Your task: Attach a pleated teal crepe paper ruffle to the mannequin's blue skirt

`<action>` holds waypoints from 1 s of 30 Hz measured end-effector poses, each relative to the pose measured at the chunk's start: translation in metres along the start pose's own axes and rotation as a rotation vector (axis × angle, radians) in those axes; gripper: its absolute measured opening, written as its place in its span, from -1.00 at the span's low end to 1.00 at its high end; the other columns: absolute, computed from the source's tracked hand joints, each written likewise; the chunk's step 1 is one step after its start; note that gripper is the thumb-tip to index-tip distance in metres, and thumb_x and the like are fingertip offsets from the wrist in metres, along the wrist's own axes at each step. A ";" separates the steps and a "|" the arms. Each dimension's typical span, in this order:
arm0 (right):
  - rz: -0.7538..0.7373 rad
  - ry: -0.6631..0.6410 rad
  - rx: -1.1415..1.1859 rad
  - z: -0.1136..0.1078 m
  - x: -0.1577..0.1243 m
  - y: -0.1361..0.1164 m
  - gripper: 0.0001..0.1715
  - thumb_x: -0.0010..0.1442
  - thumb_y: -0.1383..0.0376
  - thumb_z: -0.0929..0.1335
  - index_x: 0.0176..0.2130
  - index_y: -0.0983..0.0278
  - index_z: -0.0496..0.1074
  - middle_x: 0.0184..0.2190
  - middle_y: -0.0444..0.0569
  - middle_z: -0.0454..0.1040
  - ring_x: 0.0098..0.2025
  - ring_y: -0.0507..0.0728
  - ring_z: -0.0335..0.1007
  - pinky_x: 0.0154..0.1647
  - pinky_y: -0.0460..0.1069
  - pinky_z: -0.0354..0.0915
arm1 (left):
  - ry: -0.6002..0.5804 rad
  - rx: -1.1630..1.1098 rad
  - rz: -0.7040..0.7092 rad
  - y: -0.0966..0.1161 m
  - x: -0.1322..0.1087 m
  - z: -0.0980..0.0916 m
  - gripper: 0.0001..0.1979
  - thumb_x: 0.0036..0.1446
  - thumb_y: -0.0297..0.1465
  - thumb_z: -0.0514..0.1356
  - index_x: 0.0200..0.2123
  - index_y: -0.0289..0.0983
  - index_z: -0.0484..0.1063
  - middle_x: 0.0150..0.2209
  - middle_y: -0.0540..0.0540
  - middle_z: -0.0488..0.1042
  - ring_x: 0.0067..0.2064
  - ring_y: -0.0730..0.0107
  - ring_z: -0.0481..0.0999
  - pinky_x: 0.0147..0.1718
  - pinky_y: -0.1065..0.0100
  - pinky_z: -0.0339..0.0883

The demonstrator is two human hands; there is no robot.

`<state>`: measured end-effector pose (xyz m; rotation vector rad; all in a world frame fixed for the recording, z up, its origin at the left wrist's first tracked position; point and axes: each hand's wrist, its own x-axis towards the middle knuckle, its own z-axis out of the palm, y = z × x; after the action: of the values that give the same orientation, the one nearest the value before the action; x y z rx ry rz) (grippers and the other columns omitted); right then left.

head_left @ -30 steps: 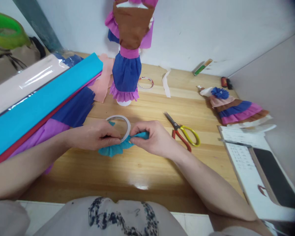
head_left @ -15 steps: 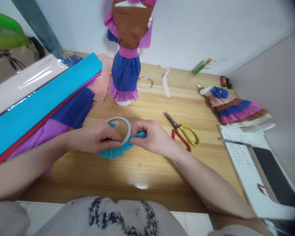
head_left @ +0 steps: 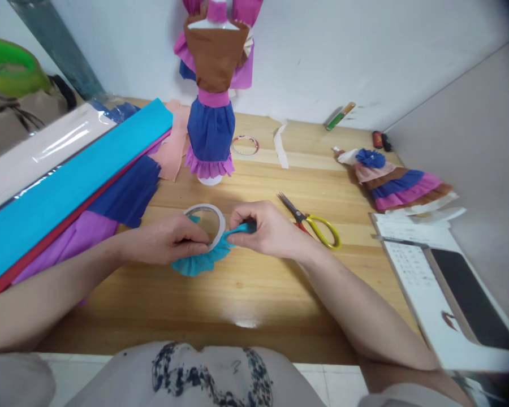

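Observation:
A white ring [head_left: 221,221], looking like a roll of double-sided tape, has gathered teal crepe paper [head_left: 198,263] ruffled along its near edge. My left hand [head_left: 169,237] is closed on the ring's near left side, thumb and fingers pinching it with the paper. In my right hand [head_left: 267,229] the free end of the teal strip is pinched between thumb and fingers, just right of the ring. Yellow-and-red-handled scissors [head_left: 307,219] lie open beside my right hand. A mannequin figure [head_left: 212,124] in brown, blue and purple paper clothes stands beyond the ring.
Rolls of crepe paper [head_left: 80,183] and blue and purple sheets lie at left. At the back are a patterned ring [head_left: 246,146], a pale paper strip [head_left: 280,146] and a green cutter [head_left: 340,116]. A tiered paper dress [head_left: 402,181] and a phone [head_left: 475,299] lie at right.
My right hand has shifted slightly right, drawing the strip's free end a little away from the ring. My left hand keeps its hold. The whole view has shifted slightly.

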<state>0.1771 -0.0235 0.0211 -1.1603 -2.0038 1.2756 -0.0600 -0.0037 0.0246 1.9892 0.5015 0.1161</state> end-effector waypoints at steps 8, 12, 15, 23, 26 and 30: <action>0.005 -0.007 -0.077 -0.002 -0.002 -0.004 -0.88 0.04 0.44 0.41 -0.48 0.31 0.40 -0.56 -0.22 0.36 -0.49 -0.04 0.18 -0.44 -0.10 0.09 | -0.035 -0.058 -0.021 0.000 -0.001 -0.003 -0.68 0.37 -0.32 0.08 -0.44 -0.31 0.40 -0.52 -0.01 0.43 -0.49 0.51 0.39 -0.49 0.53 0.26; -0.012 -0.039 -0.065 -0.001 -0.004 -0.007 -0.89 0.06 0.45 0.41 -0.48 0.32 0.42 -0.57 -0.22 0.35 -0.50 -0.05 0.17 -0.43 -0.10 0.09 | -0.030 -0.042 -0.023 0.001 0.000 -0.003 -0.70 0.37 -0.34 0.08 -0.41 -0.32 0.44 -0.50 -0.01 0.45 -0.47 0.50 0.43 -0.48 0.54 0.29; -0.005 -0.046 -0.075 -0.002 -0.005 -0.009 -0.92 0.07 0.44 0.41 -0.45 0.32 0.45 -0.55 -0.21 0.38 -0.49 -0.05 0.19 -0.42 -0.09 0.09 | -0.030 -0.054 -0.026 0.002 0.000 -0.004 -0.72 0.37 -0.36 0.08 -0.35 -0.34 0.47 -0.48 -0.03 0.49 -0.46 0.49 0.46 -0.47 0.54 0.31; -0.020 -0.030 -0.108 -0.004 -0.005 -0.008 -0.91 0.06 0.39 0.42 -0.45 0.29 0.42 -0.54 -0.21 0.36 -0.48 -0.04 0.17 -0.43 -0.10 0.08 | -0.030 -0.041 -0.017 0.000 -0.001 -0.003 -0.69 0.38 -0.33 0.07 -0.40 -0.32 0.44 -0.49 -0.03 0.48 -0.47 0.50 0.43 -0.48 0.52 0.29; -0.059 -0.049 -0.079 -0.005 -0.007 -0.009 -0.92 0.09 0.38 0.40 -0.45 0.29 0.42 -0.54 -0.20 0.37 -0.48 -0.03 0.18 -0.43 -0.10 0.09 | -0.031 -0.022 -0.029 -0.001 0.000 -0.004 -0.68 0.38 -0.32 0.06 -0.38 -0.33 0.46 -0.49 -0.04 0.47 -0.47 0.48 0.43 -0.47 0.50 0.27; -0.084 -0.100 -0.051 -0.006 -0.008 -0.009 -0.91 0.10 0.41 0.39 -0.45 0.30 0.44 -0.53 -0.19 0.41 -0.47 -0.02 0.22 -0.43 -0.10 0.12 | -0.045 0.003 -0.032 0.001 0.000 -0.004 -0.68 0.39 -0.30 0.05 -0.35 -0.34 0.46 -0.48 -0.03 0.47 -0.45 0.49 0.41 -0.45 0.49 0.26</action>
<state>0.1821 -0.0290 0.0326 -1.0423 -2.1457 1.2702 -0.0612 -0.0005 0.0274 1.9811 0.5044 0.0501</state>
